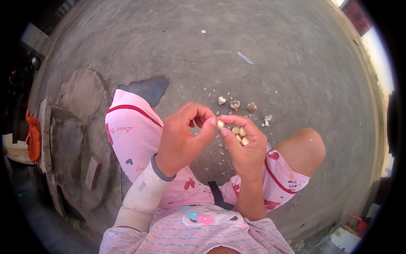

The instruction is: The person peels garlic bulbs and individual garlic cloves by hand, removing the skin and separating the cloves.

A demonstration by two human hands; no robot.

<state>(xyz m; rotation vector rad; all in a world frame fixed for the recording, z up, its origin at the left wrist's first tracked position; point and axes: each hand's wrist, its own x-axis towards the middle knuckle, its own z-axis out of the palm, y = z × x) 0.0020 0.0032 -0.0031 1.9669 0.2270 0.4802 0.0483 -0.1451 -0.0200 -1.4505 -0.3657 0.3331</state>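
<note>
A pale garlic clove [220, 124] sits between the thumb and index finger of my right hand [249, 152]. In that hand's curled palm lie several more peeled cloves [242, 131]. My left hand [184, 133] reaches in from the left, its thumb and index finger pinched at the side of the clove; whether a bit of skin is between them is too small to tell. Just beyond my hands, on the ground, rest a small whitish garlic bulb [222, 100], an opened bulb [235, 105] and a browner one [252, 106].
Papery garlic skins [266, 121] are scattered on the concrete ground [296, 76]. My knees in pink trousers [137, 135] flank my hands. On the left are a dark wet patch [148, 89], a loose brick [93, 172] and an orange cloth [33, 135].
</note>
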